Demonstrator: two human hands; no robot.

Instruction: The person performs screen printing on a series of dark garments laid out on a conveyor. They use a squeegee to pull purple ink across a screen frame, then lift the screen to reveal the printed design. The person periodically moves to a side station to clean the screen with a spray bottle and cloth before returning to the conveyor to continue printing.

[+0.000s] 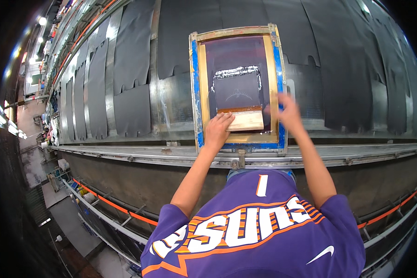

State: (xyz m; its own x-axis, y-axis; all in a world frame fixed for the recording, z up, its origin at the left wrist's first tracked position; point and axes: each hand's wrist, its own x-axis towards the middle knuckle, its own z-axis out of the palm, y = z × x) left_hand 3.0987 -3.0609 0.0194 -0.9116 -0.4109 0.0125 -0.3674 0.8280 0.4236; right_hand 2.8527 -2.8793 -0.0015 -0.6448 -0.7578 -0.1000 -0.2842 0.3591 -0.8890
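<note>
A screen-printing frame [279, 69] with gold inner borders and blue tape lies on the long table in front of me. Near its close end rests a squeegee [245, 120] with a pale wooden handle and a brown blade. My left hand [219, 128] grips the squeegee's left end, fingers over the wood. Beyond the blade, the dark mesh [236, 85] shows a fine curved design and a glossy band of ink [236, 72]. My right hand [288, 113] is at the frame's right edge, apart from the squeegee; motion smears its fingers.
Dark fabric pieces [134, 69] lie flat in rows along the table on both sides of the frame. A metal rail [171, 157] runs along the table's near edge, close to my body. Behind me is another rail with an orange strip [125, 211].
</note>
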